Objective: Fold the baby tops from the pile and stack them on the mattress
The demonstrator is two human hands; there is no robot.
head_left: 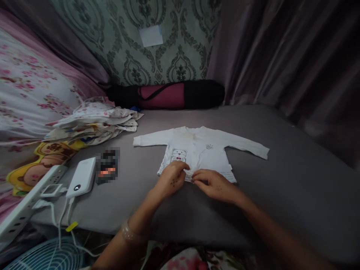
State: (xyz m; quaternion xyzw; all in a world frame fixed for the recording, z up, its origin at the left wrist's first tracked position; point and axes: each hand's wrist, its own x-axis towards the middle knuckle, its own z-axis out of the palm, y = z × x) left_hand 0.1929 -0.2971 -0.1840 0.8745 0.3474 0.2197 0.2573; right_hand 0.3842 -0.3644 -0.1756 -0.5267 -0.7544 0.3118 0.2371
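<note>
– Pinching the bottom edge, are they?
– Yes. The left hand point(172, 179) and the right hand point(215, 185) sit side by side. Their fingers are curled shut on the hem of the little shirt point(198, 144).
– Where is the shirt?
– Flat on the grey bed point(295, 180), reaching away from the fingers, with one sleeve out past each hand.
– How to do it well?
– I think: hold only the hem, keep both hands level, and go slowly so the bear picture point(178, 154) lies smooth.

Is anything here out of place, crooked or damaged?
Nothing stands out. The white shirt lies flat with sleeves spread, left hand and right hand at its hem. Only the clothes pile beside it is loosely heaped.
</note>
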